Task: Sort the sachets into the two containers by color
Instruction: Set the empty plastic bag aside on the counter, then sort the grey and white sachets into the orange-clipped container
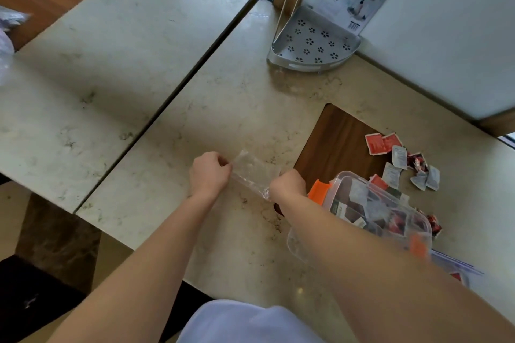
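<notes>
Both hands hold a clear plastic bag (pixel 252 171) just above the marble table. My left hand (pixel 209 172) pinches its left end and my right hand (pixel 288 185) grips its right end. Right of my right arm sits a clear plastic box (pixel 370 211) with orange clips, holding white and dark sachets. Loose red sachets (pixel 380 143), white sachets (pixel 399 157) and dark red ones (pixel 416 161) lie scattered on the table beyond the box. A second clear bag (pixel 457 269) with a red sachet shows behind my right forearm.
A grey perforated corner shelf (pixel 313 46) in its packaging stands at the back against a white panel. A dark wooden inset (pixel 338 145) lies in the tabletop near the box. A gap (pixel 178 89) separates this table from another on the left.
</notes>
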